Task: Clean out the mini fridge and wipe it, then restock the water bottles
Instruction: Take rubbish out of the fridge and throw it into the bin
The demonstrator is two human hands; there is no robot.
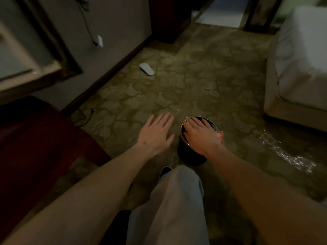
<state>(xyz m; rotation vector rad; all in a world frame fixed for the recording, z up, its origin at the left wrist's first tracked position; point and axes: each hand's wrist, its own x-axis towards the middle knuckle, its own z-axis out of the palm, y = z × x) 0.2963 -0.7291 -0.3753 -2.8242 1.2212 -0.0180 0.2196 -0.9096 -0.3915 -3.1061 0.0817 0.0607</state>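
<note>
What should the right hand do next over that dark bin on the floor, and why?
Probably draw the right hand back up, away from the bin. It lies flat over the bin's open mouth with fingers spread, and nothing can be seen in it, so anything dropped seems gone already. The left hand hovers open beside it, also holding nothing.
</note>
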